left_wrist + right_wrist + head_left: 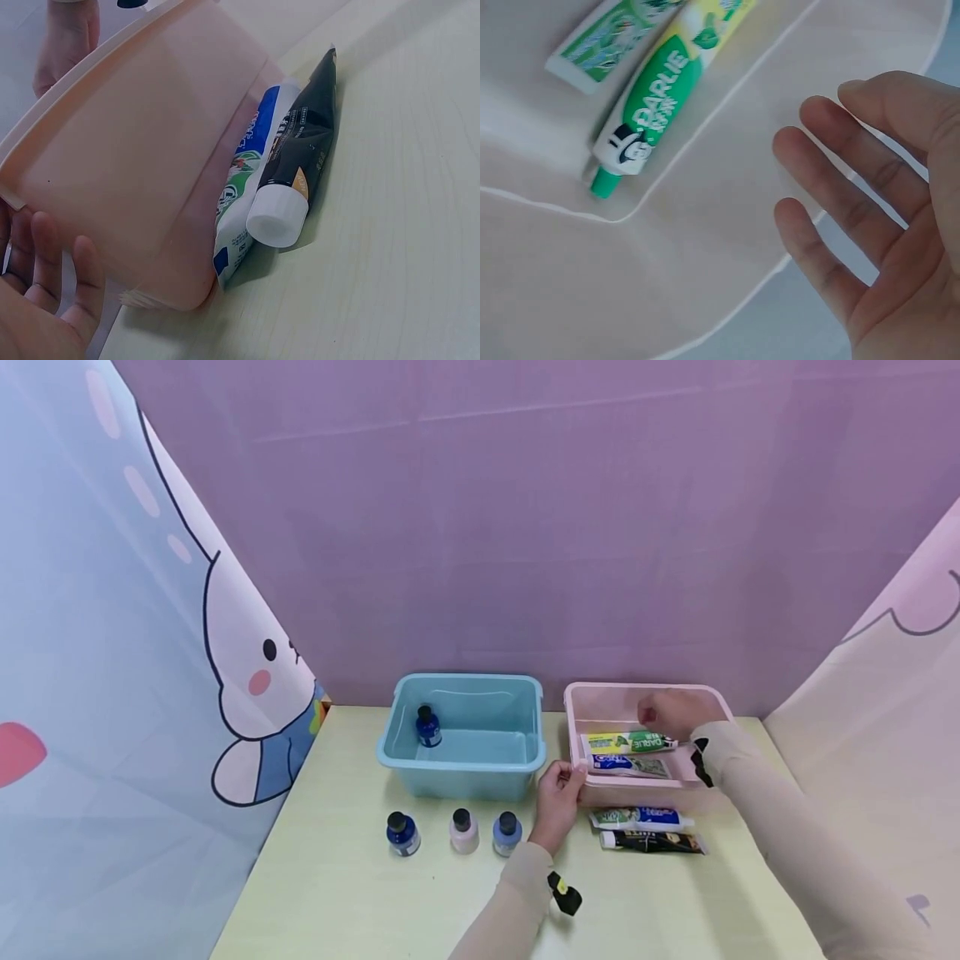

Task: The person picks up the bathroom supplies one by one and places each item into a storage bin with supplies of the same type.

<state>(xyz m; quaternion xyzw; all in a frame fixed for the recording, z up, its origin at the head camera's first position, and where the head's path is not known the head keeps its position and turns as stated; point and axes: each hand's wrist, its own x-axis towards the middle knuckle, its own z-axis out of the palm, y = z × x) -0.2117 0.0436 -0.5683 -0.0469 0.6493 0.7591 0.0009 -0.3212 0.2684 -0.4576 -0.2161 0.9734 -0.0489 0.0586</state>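
Observation:
A pink bin (637,795) stands at the right. My left hand (557,810) holds its front left corner at the rim. Over the inside of the bin, my right hand (675,712) has nothing in it; in the right wrist view its fingers are spread and loosely bent. Two toothpaste tubes lie on the bin floor: a yellow and green Darlie tube (628,742) and a blue, white and green tube (626,765). Against the bin's front wall on the table lie a blue and green toothpaste tube (247,161) and a black toothpaste tube (300,146) with a white cap.
Left of the pink bin stands a blue bin (461,781) with a dark blue bottle (428,728) inside. In front of it stand a dark blue bottle (403,835), a pale pink bottle (464,833) and a lighter blue bottle (507,835). A purple cloth (525,543) hangs behind the table.

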